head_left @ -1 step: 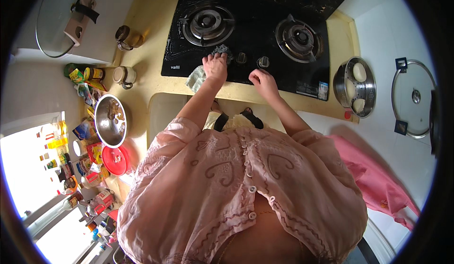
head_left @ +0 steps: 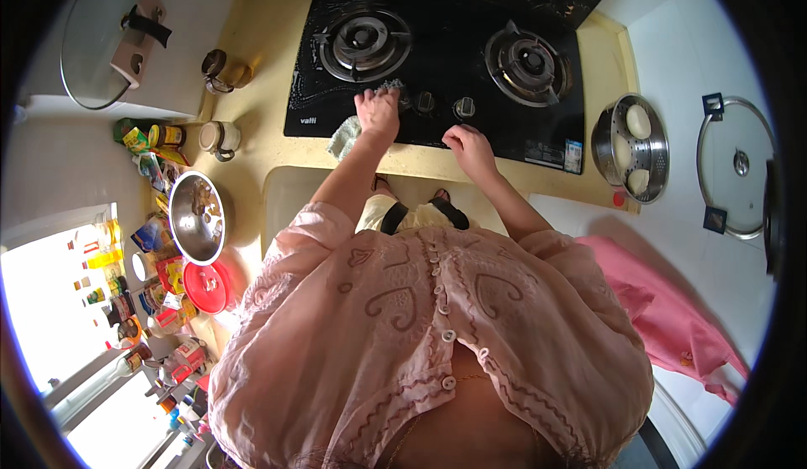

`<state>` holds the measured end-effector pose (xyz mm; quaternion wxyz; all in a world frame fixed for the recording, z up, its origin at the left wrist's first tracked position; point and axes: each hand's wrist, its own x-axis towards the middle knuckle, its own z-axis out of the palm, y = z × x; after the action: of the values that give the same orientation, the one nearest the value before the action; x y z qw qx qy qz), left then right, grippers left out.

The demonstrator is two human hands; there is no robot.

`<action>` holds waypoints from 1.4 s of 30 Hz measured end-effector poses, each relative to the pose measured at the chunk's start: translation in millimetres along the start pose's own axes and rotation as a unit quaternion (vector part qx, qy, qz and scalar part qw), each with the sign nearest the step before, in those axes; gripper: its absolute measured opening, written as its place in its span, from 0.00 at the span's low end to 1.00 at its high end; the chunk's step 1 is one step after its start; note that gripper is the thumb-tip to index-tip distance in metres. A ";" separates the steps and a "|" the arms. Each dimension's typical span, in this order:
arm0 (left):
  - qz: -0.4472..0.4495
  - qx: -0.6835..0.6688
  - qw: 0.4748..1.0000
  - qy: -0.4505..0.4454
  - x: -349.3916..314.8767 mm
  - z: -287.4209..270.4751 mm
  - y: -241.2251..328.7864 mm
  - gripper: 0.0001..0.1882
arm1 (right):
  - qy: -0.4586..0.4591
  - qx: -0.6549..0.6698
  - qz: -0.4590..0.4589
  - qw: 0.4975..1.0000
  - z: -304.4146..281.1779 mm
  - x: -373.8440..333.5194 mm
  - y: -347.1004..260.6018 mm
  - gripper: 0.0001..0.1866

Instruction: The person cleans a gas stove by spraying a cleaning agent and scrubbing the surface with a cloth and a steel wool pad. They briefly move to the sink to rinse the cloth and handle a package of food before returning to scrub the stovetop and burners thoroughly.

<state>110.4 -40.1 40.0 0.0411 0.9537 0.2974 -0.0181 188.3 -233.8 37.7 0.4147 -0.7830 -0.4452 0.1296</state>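
Observation:
My left hand (head_left: 377, 117) presses down on a grey-green dishcloth (head_left: 345, 138) at the front left of a black glass gas stove (head_left: 445, 57). Part of the cloth sticks out past the fingertips, and another part hangs toward the counter's front edge; the palm hides the middle. Just beyond that hand is the left burner (head_left: 362, 42). Two control knobs (head_left: 425, 102) stand to the right of the cloth. My right hand (head_left: 469, 147) rests by the stove's front edge, below the right knob, its fingers curled in. Nothing shows in it. Wet streaks mark the glass on the left.
A perforated steel pot (head_left: 603, 146) with white rounded pieces stands right of the stove. Left are two jars, one a lidded glass jar (head_left: 220, 136), a steel bowl (head_left: 178, 227) with scraps, a red container (head_left: 204, 288) and several bottles. Glass lids (head_left: 730, 166) hang on the walls.

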 end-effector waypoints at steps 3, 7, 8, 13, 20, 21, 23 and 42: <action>0.004 -0.025 0.999 0.037 10.7 -2.3 -7.5 0.12 | 0.014 -0.033 -0.011 0.999 1.5 -4.6 9.7 0.02; 0.020 -0.060 0.992 0.111 13.6 -14.8 -35.0 0.12 | 0.027 -0.085 -0.035 0.995 5.6 -3.7 1.8 0.07; 0.021 -0.060 0.989 0.132 12.2 -17.5 -45.6 0.12 | 0.017 -0.125 -0.043 0.991 9.1 -3.3 2.8 0.09; -0.015 -0.014 0.996 0.083 -10.7 -22.9 -112.3 0.18 | -0.101 -0.304 0.000 0.947 34.3 -1.7 4.7 0.20; 0.002 0.042 0.999 0.006 -44.4 15.7 -154.7 0.23 | -0.186 -0.415 0.041 0.889 42.5 5.8 -6.2 0.25; -0.007 0.034 0.999 -0.006 -42.0 15.0 -152.7 0.23 | -0.206 -0.418 0.059 0.883 42.2 10.2 -13.5 0.25; -0.026 0.027 0.999 -0.018 -30.8 16.3 -152.6 0.24 | -0.193 -0.419 0.074 0.884 45.5 13.6 -14.7 0.25; -0.022 0.004 1.000 0.011 50.7 17.8 -184.9 0.23 | -0.096 -0.423 0.149 0.889 75.4 15.6 -21.9 0.24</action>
<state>46.8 138.6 6.8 0.0333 0.9472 0.3188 -0.0100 141.1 -175.3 10.1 -0.0245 -0.9250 -0.3738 0.0633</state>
